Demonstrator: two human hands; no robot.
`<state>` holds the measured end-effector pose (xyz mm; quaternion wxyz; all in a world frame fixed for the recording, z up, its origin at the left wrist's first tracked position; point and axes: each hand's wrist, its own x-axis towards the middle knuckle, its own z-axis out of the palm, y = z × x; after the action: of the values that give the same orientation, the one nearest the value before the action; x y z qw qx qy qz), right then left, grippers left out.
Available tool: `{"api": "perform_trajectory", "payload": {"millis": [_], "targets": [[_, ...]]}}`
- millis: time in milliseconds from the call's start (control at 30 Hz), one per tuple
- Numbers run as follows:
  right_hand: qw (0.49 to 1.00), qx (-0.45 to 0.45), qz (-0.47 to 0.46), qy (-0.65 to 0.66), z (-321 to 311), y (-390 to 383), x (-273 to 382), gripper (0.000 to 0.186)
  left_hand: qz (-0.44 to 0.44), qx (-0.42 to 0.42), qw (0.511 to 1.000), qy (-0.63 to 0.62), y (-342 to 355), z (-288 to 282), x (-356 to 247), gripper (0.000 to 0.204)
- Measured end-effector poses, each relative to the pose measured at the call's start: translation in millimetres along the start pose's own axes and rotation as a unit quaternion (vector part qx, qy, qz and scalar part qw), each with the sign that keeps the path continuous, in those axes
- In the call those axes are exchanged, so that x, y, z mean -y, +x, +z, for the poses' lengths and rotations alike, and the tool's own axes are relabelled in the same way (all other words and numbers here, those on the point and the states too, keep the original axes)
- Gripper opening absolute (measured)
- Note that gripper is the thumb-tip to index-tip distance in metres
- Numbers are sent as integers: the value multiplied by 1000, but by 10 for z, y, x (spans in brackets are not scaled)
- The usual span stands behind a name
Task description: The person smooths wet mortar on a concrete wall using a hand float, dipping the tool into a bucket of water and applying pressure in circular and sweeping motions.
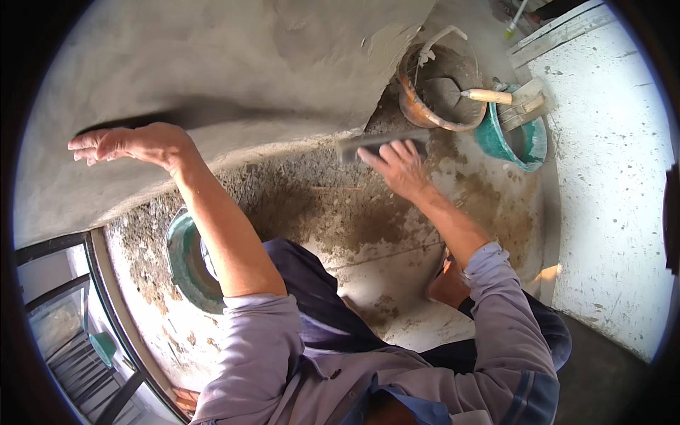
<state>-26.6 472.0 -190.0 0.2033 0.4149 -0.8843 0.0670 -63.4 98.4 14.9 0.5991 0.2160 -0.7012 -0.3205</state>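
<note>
My right hand [402, 168] is closed on a grey plastering float [348, 147], slightly blurred, held low beside the bottom edge of the plastered wall [283, 64]. My left hand [142, 145] reaches out to the far left with its fingers stretched and nothing in them. It is close to the wet grey plaster and casts a dark shadow there; whether it touches the wall I cannot tell. Ahead of my right hand stands an orange, mortar-stained bucket [411, 105]. A trowel with a wooden handle [489, 96] lies across its rim.
A green bucket [496, 145] with a wooden float [525, 106] in it stands right of the orange one. Another green bucket [185, 262] is beneath my left forearm. Mortar splashes cover the floor [404, 276]. A speckled white panel [602, 184] borders the right; a dark-framed window [92, 283], the lower left.
</note>
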Motion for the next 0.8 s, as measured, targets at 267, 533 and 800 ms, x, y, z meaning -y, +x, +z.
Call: {"api": "perform_trajectory", "payload": {"millis": [267, 533, 800], "targets": [[992, -111, 20, -59, -349, 324, -204, 55, 4, -10, 1000, -4, -61, 66, -75, 103], [976, -207, 18, -66, -1042, 563, -47, 46, -2, -30, 1000, 7, 3, -50, -12, 103], [994, 31, -59, -87, -996, 563, -112, 50, -13, -37, 999, -21, -10, 27, -67, 101]]}}
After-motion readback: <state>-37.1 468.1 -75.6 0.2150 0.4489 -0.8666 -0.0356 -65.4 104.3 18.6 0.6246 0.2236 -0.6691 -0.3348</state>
